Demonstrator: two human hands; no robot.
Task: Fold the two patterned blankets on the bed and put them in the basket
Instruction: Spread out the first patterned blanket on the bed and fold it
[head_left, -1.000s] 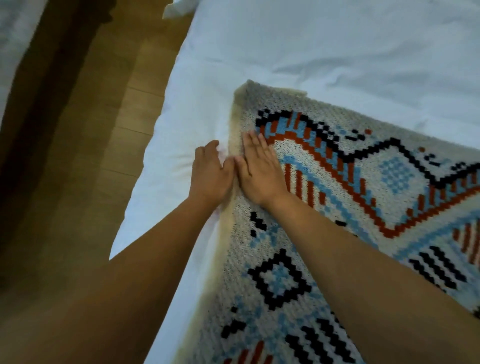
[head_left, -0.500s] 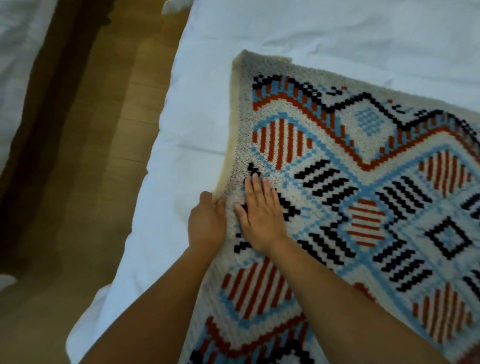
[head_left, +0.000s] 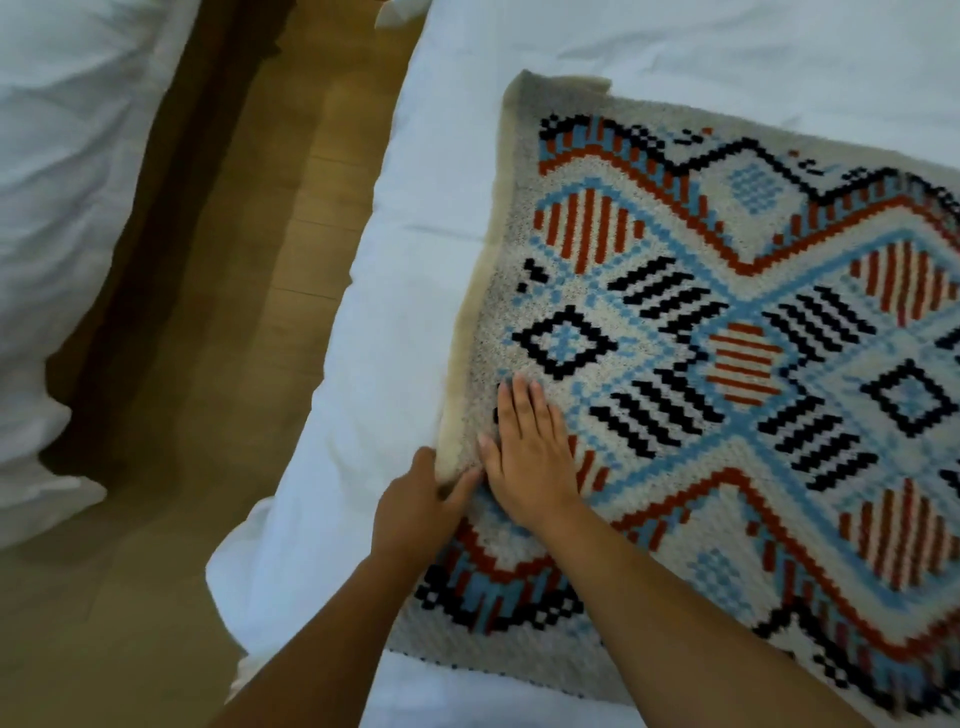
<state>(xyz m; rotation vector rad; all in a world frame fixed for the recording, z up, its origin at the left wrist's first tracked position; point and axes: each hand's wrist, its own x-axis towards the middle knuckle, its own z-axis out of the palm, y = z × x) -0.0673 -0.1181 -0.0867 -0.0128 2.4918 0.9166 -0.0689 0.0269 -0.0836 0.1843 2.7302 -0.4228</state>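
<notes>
One patterned blanket (head_left: 727, 332), cream with blue, rust and black geometric shapes, lies flat on the white bed (head_left: 395, 322). Its folded left edge runs along the bed's left side. My right hand (head_left: 530, 457) presses flat on the blanket near that edge, fingers together and pointing away from me. My left hand (head_left: 421, 509) rests right beside it at the blanket's cream border, its thumb touching the edge. Whether the left fingers pinch the border cannot be told. No second blanket or basket is in view.
Wooden floor (head_left: 218, 415) runs along the left of the bed. A second white-covered bed (head_left: 67, 208) stands further left across the gap. White bedding fills the top of the view behind the blanket.
Both hands have slid together along the blanket's left edge toward me, from near the far corner to near the close corner. The view has pulled back, showing more of the blanket.
</notes>
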